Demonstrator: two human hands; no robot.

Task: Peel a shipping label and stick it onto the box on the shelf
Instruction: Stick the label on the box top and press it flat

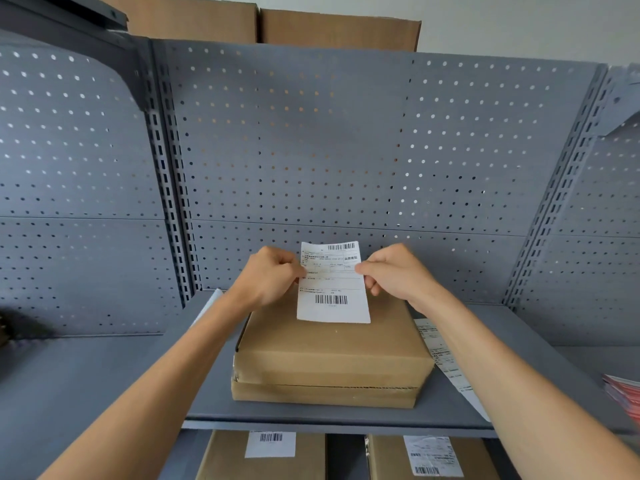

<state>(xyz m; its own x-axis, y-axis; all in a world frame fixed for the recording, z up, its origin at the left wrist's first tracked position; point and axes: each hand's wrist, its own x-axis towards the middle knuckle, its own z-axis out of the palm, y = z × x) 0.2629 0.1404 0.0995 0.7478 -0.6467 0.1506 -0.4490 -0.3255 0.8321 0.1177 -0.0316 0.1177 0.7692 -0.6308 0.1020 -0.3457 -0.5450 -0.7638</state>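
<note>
A white shipping label [333, 299] with two barcodes is held upright above the far part of a brown cardboard box [329, 351]. My left hand [272, 277] pinches the label's left edge and my right hand [398, 273] pinches its right edge. The label's lower edge hangs just over the box top; I cannot tell whether it touches. The box lies flat on the grey metal shelf [450, 407], stacked on a second flat box [322, 394].
A strip of printed labels [446, 365] lies on the shelf right of the box. White paper [209, 304] shows behind my left arm. Two labelled boxes [263, 455] [433, 457] sit on the shelf below. Grey pegboard [311, 150] backs the shelf. Red packets [627, 393] lie at right.
</note>
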